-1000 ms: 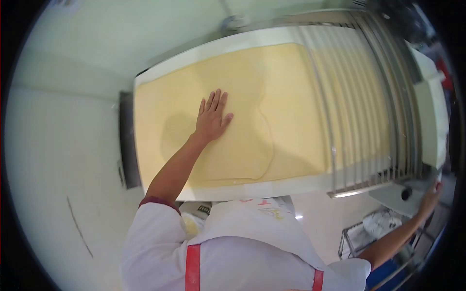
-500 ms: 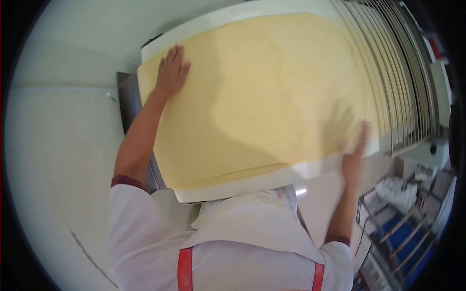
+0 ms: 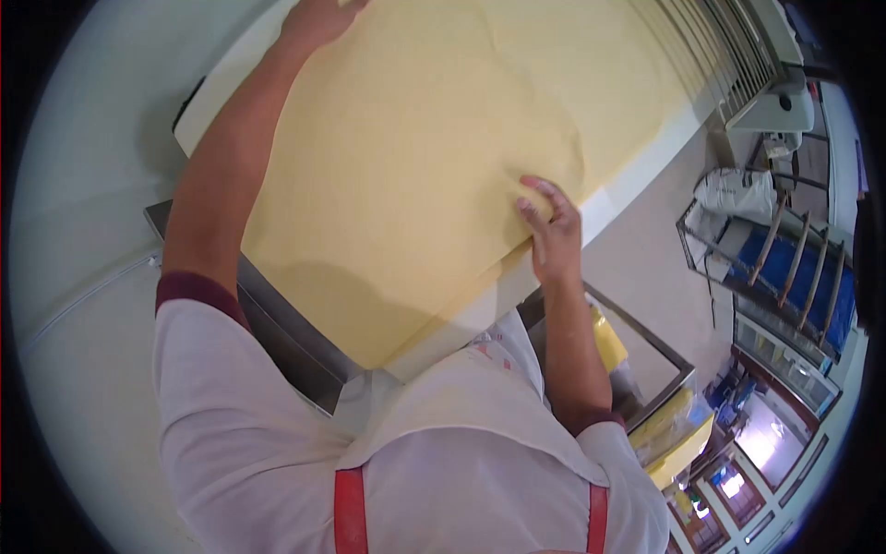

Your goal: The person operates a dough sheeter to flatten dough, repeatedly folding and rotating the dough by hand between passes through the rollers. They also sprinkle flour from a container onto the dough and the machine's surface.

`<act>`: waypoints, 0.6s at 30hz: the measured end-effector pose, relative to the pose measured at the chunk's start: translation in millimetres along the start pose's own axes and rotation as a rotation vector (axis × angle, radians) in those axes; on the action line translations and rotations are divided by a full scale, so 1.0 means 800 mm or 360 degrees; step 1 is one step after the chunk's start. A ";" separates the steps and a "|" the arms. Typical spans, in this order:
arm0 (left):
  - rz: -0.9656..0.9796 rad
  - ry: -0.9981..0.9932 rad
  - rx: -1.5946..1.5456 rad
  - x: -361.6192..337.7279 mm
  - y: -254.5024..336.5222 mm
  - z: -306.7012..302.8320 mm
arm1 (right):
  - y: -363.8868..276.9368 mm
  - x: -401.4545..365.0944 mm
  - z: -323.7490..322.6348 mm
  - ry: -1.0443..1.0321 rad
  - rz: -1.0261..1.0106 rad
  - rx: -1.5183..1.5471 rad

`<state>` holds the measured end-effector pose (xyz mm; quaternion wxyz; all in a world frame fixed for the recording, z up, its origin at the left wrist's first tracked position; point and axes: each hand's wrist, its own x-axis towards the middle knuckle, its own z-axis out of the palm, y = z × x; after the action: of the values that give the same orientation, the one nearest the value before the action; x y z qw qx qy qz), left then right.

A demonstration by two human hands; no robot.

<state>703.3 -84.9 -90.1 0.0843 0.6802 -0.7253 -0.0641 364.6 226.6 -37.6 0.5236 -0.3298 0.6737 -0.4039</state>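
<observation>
Pale-yellow, smooth, flat sheet [image 3: 406,175]: my right hand [image 3: 557,238] curls at its near edge, fingers parted; at its far left, my left hand [image 3: 318,22], fingers cropped, state unclear.

- This is looking like a bakery workroom: a wide yellow sheet of dough [image 3: 415,166] is lying over a white belt [image 3: 637,186].
- A guard of metal bars [image 3: 749,55] is covering one end, as on dough-rolling machines.
- A white apron [image 3: 443,402] with red straps [image 3: 351,512] is hanging over a white top [image 3: 249,415].
- Nearby, a metal rack [image 3: 796,259] is standing on the pale floor [image 3: 646,249], a white bag [image 3: 736,195] lying beside its rungs.
</observation>
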 end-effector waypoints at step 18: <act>-0.0348 -0.0148 -0.0238 -0.085 -0.046 -0.074 | 0.083 -0.116 0.050 0.0091 0.0130 0.0080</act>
<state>756.0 -18.3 -41.9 0.0935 0.7434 -0.6431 -0.1582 423.8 329.5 -60.9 0.5284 -0.2772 0.6909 -0.4082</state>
